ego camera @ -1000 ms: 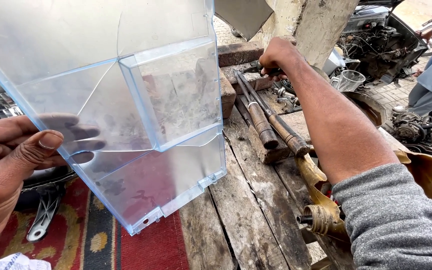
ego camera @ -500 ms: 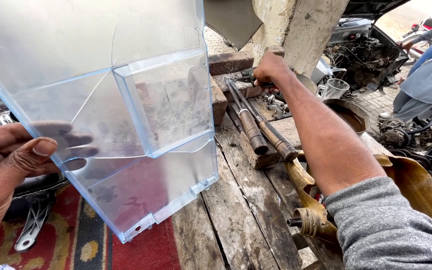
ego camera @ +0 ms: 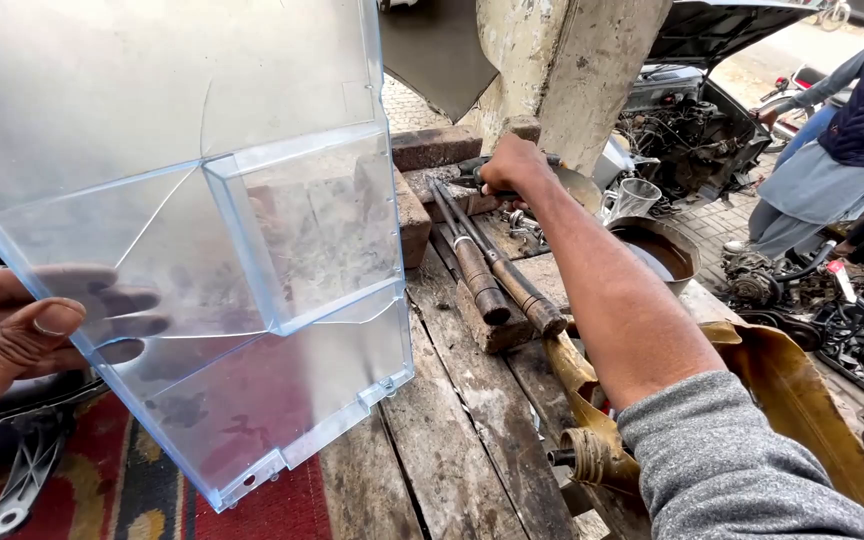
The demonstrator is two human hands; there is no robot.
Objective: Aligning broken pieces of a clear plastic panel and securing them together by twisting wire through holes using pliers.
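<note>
The left hand pinches one edge of a clear plastic drawer, thumb on the near face and fingers showing through behind it, so the cracked panel (a long split runs across its upper part) is lifted clear of the wooden workbench and tilted toward the camera. The right hand reaches to the far end of the workbench and is curled shut around a dark tool, possibly pliers, though the fist hides most of it. Two rusty steel shafts lie along the workbench, between the drawer and the right forearm. A metal bowl sits at the workbench's right edge.
</note>
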